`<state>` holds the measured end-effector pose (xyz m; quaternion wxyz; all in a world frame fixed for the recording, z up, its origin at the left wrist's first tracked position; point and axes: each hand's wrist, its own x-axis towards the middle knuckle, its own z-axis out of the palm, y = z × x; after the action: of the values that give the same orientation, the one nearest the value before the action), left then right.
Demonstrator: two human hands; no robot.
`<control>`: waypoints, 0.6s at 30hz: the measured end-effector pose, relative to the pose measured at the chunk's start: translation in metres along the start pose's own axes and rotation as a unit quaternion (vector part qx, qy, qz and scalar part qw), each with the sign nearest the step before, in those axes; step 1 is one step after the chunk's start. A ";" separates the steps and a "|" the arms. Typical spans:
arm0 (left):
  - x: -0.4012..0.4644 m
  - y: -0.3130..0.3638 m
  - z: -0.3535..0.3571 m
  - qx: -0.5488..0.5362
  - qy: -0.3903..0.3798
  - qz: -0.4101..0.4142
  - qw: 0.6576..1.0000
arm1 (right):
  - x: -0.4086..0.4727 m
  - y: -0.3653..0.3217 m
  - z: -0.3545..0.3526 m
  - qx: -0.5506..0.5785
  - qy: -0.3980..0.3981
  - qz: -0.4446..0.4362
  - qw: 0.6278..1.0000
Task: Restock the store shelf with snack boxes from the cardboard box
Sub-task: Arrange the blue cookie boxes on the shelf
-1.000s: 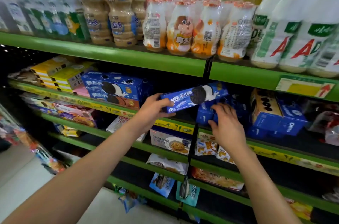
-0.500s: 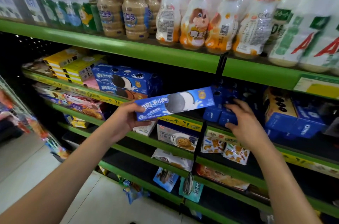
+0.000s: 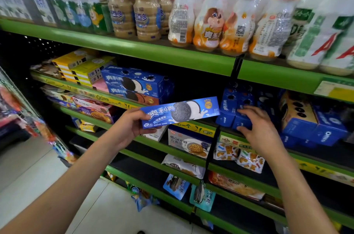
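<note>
The snack box, a long blue biscuit carton, sits at the centre of the frame, held level in front of the green-edged shelf, with the left hand clenched round its left end and the rest sticking out unsupported. The right hand, right of centre, has its fingers curled over the stacked blue boxes already on the shelf, apparently steadying or shifting them. Held by one end only, the carton could sag or twist out of the grasp, or its free end could knock the stack as it goes in. Pushing the stack too hard might topple boxes off the front lip. The cardboard box is nowhere in view, the depth of the gap behind the stack lies in shadow, and the left edge of the frame is blurred.
</note>
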<state>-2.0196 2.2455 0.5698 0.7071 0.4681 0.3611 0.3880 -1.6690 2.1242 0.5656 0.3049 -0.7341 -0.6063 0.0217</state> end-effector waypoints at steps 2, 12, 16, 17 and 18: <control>-0.001 -0.001 0.000 0.007 0.002 -0.006 1.000 | 0.000 -0.002 0.003 -0.010 0.016 0.006 1.000; -0.010 -0.003 -0.003 0.003 0.004 -0.014 1.000 | -0.002 -0.024 0.004 -0.060 0.087 -0.019 0.994; -0.013 0.003 -0.003 0.008 -0.006 -0.012 1.000 | -0.010 -0.060 0.007 0.069 0.084 -0.027 0.994; -0.013 0.004 -0.003 0.008 -0.010 -0.012 1.000 | -0.012 -0.067 0.008 0.113 0.061 -0.015 0.992; -0.014 0.005 -0.004 0.006 -0.013 -0.011 1.000 | -0.013 -0.074 0.009 0.157 0.031 -0.001 0.987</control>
<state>-2.0300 2.2357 0.5758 0.7132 0.4733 0.3593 0.3719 -1.7405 2.1216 0.5890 0.4352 -0.6770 -0.5861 0.0935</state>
